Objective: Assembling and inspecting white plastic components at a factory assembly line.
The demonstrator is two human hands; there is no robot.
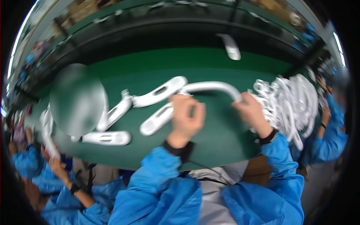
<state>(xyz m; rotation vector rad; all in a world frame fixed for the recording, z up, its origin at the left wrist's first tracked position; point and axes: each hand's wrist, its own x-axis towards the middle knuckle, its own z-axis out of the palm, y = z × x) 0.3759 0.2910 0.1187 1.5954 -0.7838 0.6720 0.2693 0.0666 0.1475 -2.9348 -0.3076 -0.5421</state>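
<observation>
My right hand (253,112) is closed around the right end of a curved white plastic piece (212,86), which arches over the green table. At that piece's left end my left hand (186,117) has its fingers curled; motion blur and the fingers hide the exact grip. A long white plastic part with ribbed end (155,120) lies against the left hand's outer side. Just beyond, another white slotted part (161,92) lies slanted, its upper end close to the curved piece.
A heap of curved white parts (287,107) stands at the right of the green table (210,146). More white parts (108,138) lie left, and one (231,48) at the back. Co-workers in blue sleeves (330,144) work on both sides. A blurred oval covers part of the left.
</observation>
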